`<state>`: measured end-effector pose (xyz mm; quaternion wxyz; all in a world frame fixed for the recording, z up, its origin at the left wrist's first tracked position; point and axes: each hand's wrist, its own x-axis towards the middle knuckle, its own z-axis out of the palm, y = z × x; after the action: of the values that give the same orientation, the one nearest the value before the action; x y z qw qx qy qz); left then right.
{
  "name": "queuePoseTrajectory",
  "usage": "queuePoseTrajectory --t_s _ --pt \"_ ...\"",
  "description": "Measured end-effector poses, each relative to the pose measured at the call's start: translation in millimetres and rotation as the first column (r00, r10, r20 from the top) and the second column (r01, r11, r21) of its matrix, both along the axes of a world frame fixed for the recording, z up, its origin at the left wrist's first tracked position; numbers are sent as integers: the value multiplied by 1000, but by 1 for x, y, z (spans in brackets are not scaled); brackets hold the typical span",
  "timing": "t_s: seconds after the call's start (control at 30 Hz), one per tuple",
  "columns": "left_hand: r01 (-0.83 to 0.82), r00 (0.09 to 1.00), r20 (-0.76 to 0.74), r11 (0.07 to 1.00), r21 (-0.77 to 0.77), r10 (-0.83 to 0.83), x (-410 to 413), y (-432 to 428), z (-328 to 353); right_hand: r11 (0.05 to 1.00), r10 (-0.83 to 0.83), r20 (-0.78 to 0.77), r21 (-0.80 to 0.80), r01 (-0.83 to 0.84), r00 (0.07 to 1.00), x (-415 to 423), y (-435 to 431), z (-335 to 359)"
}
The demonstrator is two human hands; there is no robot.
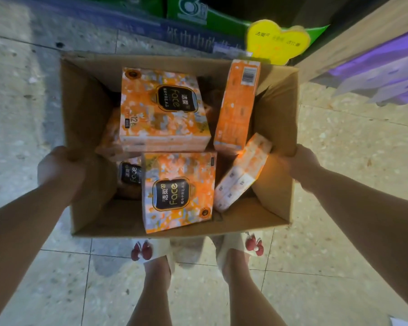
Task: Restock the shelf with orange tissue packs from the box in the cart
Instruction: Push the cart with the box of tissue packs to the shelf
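Observation:
An open cardboard box (85, 107) hangs in front of me above the tiled floor. My left hand (59, 168) grips its left wall and my right hand (302, 161) grips its right wall. Inside lie several orange tissue packs. One large pack (160, 109) lies flat at the back. Another (178, 191) leans at the front. A third pack (237, 104) stands on edge at the right, and a smaller pack (243, 172) tilts against the right wall. More orange packs (128, 175) show partly underneath.
My feet in white sandals (156, 252) stand just behind the box. Ahead is a low shelf with green packs (198, 12) and a yellow heart-shaped price tag (277, 41). Purple packs (386, 71) sit under a wooden shelf board (363, 41) at the right.

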<state>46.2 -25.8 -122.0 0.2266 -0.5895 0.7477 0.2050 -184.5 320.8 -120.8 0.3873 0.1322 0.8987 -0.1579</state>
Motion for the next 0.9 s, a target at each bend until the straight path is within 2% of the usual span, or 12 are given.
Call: queuePoseTrajectory --t_s 0.13,0.33,0.67,0.9 --pt "-7 998 -64 1000 11 7 5 -5 6 1000 -15 -12 -9 15 1000 4 0 10" --pt "9 999 -39 999 51 -7 17 4 74 999 -31 9 24 31 999 24 13 72" --pt "33 998 -63 996 89 -27 41 10 264 996 -80 37 31 79 996 66 22 268" --pt "80 978 -198 993 89 -61 46 5 389 982 -191 -12 -13 191 982 100 29 407"
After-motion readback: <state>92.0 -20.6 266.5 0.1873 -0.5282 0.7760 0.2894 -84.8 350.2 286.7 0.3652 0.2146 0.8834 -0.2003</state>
